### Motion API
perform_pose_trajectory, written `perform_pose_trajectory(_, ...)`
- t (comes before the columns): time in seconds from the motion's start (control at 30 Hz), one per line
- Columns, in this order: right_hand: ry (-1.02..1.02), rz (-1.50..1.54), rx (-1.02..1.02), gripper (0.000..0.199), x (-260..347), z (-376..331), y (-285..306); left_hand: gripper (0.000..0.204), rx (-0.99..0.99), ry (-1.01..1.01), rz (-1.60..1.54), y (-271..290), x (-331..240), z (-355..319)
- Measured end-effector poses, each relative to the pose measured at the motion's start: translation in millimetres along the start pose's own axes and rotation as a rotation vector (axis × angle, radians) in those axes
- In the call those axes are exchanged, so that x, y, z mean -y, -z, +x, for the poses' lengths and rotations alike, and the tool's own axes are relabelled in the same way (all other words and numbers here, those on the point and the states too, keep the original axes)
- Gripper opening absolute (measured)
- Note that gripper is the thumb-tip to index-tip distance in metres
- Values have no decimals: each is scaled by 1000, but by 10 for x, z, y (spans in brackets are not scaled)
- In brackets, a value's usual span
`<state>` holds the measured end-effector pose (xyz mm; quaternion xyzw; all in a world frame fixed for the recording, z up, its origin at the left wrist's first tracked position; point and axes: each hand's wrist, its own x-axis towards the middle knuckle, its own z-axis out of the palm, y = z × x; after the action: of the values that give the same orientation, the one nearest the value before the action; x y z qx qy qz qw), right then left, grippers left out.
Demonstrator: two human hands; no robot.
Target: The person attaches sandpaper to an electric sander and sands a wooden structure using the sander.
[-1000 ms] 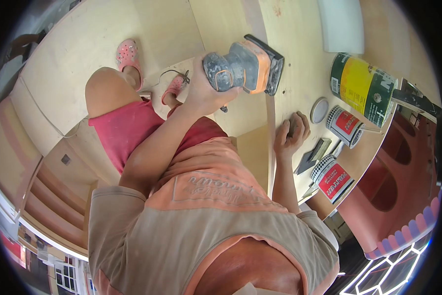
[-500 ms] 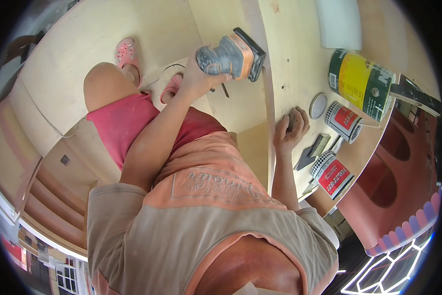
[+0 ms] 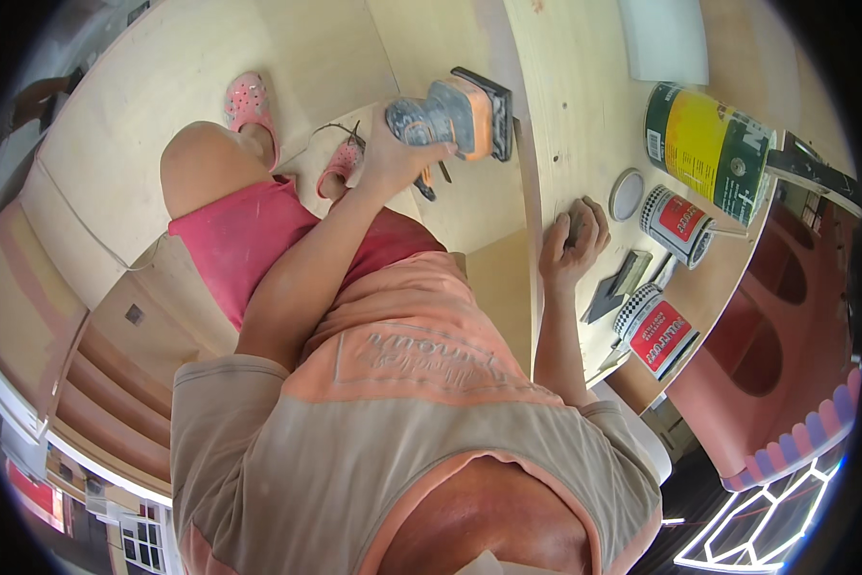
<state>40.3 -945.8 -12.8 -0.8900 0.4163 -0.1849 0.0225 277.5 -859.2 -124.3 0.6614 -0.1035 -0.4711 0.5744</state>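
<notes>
Where the orange-and-grey sander (image 3: 458, 117) is held: it is raised beside the near edge of the bench (image 3: 558, 72), its black pad (image 3: 492, 113) turned toward that edge (whether the two touch cannot be told).
Left hand (image 3: 393, 151): wrapped firmly around the sander's grey body.
Right hand (image 3: 573, 240): rested on the bench with its fingers half curled; whether anything is enclosed cannot be told.
Round lid (image 3: 627, 195): laid flat just beyond the right hand's fingers.
Flat scraper (image 3: 602, 301): laid on the bench near the right wrist.
Red-labelled cans (image 3: 678, 225): two are stood to the right of the right hand, one near the lid, the other near the scraper.
Green-and-yellow tin (image 3: 704, 149): placed beyond the cans, larger than either.
Pink clogs (image 3: 249, 102): worn on both feet.
</notes>
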Motion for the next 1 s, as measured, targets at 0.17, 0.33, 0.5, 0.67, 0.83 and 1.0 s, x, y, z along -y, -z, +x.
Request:
perform_pose_trajectory(0.17,-13,21,-12,30,34,24,-8,82,-3,-115,67,50,-70,92)
perform_pose_trajectory(0.33,-16,10,-27,30,-32,-13,-19,77,-90,20,-37,-24,26,127)
perform_pose_trajectory(0.5,12,3,-26,29,-8,-4,-5,80,15,-230,44,-20,-106,-115)
perform_pose_trajectory(0.67,-13,31,-40,29,-13,-15,-8,84,6,-341,181,37,-245,5)
perform_pose_trajectory(0.83,6,32,-51,30,-7,-11,-28,86,-74,-67,-96,119,-307,411)
perform_pose_trajectory(1.0,1,18,-47,30,-50,-31,-45,83,-123,-151,43,55,-378,225)
